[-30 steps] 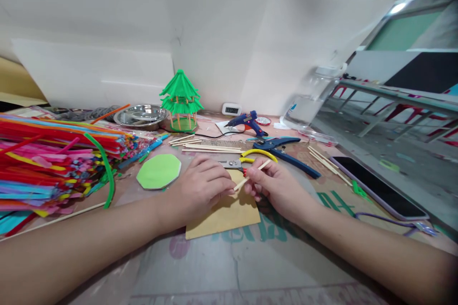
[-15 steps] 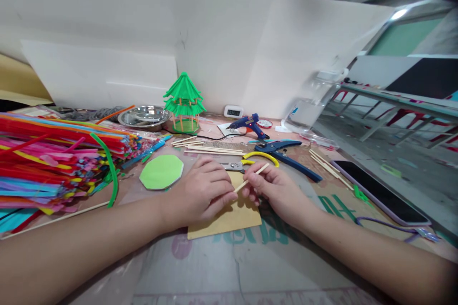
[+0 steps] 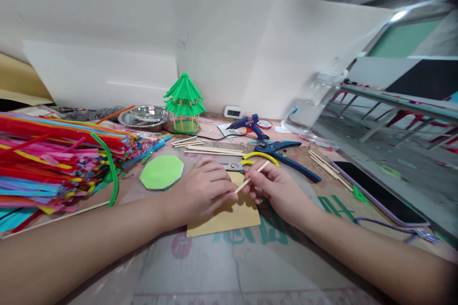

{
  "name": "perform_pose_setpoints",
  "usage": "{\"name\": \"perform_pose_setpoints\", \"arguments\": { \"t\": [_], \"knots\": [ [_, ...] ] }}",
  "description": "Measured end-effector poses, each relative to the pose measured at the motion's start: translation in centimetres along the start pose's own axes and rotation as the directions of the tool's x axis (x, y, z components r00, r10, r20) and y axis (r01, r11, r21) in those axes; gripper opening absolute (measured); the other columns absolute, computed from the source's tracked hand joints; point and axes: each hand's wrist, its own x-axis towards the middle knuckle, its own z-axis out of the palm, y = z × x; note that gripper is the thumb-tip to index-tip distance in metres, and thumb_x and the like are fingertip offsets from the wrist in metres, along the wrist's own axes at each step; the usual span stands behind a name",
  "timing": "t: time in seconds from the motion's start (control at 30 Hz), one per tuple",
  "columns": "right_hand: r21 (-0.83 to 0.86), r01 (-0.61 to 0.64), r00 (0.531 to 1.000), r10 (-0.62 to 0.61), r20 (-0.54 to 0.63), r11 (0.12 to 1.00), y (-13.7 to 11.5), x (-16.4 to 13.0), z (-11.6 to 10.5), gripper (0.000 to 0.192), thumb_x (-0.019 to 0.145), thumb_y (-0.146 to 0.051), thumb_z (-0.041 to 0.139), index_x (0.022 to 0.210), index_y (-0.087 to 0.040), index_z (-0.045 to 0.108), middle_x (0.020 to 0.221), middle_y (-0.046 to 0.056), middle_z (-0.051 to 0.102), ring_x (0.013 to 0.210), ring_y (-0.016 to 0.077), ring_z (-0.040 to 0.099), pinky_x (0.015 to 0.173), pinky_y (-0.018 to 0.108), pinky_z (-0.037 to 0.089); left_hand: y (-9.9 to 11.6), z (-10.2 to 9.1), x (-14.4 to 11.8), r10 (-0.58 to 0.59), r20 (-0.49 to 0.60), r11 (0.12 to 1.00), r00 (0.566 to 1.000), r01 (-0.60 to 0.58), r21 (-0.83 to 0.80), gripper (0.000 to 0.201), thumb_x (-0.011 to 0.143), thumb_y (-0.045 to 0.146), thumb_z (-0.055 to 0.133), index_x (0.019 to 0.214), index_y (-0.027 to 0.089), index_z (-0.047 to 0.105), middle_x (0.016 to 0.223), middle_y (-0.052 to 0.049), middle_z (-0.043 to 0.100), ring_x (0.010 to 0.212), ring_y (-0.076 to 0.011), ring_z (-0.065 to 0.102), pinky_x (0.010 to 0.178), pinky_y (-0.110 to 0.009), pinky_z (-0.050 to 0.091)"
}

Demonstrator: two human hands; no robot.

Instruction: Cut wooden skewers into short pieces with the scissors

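My left hand (image 3: 203,190) lies palm down on a tan cardboard piece (image 3: 229,217) and its fingertips pinch the near end of a thin wooden stick (image 3: 251,177). My right hand (image 3: 275,189) grips the same stick higher up between thumb and fingers. The stick slants up to the right above the cardboard. Just behind the hands lie yellow-handled pliers (image 3: 250,162). A green octagonal card (image 3: 161,171) lies to the left of my left hand.
A big pile of coloured straws (image 3: 53,157) fills the left. A green pavilion model (image 3: 184,102), metal dish (image 3: 143,116), blue glue gun (image 3: 248,125), blue cutters (image 3: 286,152), loose sticks (image 3: 211,148) and a phone (image 3: 379,193) lie around.
Both hands keep hold of the stick and shifted only slightly; the view itself moved a little.
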Motion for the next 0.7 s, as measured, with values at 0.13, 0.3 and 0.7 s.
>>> {"name": "perform_pose_setpoints", "arguments": {
  "t": [0.13,0.3,0.7],
  "knots": [
    [-0.007,0.016,1.0,-0.015,0.019,1.0,0.01,-0.06,0.1,0.042,0.079,-0.054,0.078,0.083,-0.02,0.055,0.064,-0.001,0.069,0.051,0.0088,0.055,0.05,0.021,0.042,0.22,-0.26,0.05,-0.026,0.052,0.999,0.998,0.028,-0.021,0.02,0.101,0.027,0.051,0.091,0.019,0.066,0.086,-0.003,0.07,0.087,-0.0185,0.058,0.091,-0.037,0.037],
    [-0.009,0.02,1.0,-0.02,0.003,1.0,-0.02,-0.12,0.14,0.044,0.077,-0.055,0.079,0.083,-0.02,0.055,0.063,-0.003,0.067,0.051,0.0088,0.055,0.05,0.021,0.042,0.2,-0.31,-0.02,-0.03,0.105,0.998,0.994,0.036,-0.055,0.02,0.101,0.025,0.047,0.093,0.018,0.064,0.089,-0.004,0.067,0.09,-0.0191,0.057,0.091,-0.036,0.038],
    [-0.032,0.012,0.999,-0.01,0.038,0.999,-0.24,-0.08,0.24,0.045,0.079,-0.058,0.076,0.084,-0.02,0.053,0.059,-0.003,0.066,0.048,0.0079,0.053,0.046,0.019,0.039,-0.34,0.13,0.05,-0.044,0.104,0.995,0.994,0.053,-0.086,0.015,0.099,0.019,0.051,0.091,0.018,0.063,0.086,-0.003,0.067,0.087,-0.0181,0.057,0.088,-0.035,0.038]
  ]
}}
